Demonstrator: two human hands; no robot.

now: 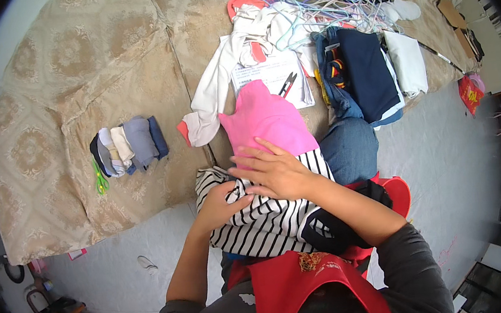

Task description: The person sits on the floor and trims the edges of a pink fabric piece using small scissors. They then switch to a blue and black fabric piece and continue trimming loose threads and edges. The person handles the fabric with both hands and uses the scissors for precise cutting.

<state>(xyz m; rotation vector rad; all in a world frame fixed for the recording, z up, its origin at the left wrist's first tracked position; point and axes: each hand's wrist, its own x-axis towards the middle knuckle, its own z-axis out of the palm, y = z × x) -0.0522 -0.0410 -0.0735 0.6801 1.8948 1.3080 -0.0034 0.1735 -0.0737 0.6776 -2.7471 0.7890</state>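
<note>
A black-and-white striped garment (259, 234) lies bunched across my lap, with a bright pink panel (269, 122) spread beyond it against the sofa edge. My left hand (223, 206) grips the striped cloth, with thumb and fingers closed on a fold. Just above and to the right, my right hand (275, 172) lies palm down, fingers apart, over the border between pink and stripes; its fingertips are blurred. A black part (333, 230) of cloth shows under my right forearm. What lies beneath both palms is hidden.
A patterned sofa cover (119, 60) extends ahead. Green scissors (101, 180) lie beside rolled clothes (137, 141). Black snips (288, 85) rest on printed papers (304, 97), near white clothing (215, 91). Tangled hangers (330, 3) and folded dark trousers (366, 73) are at right.
</note>
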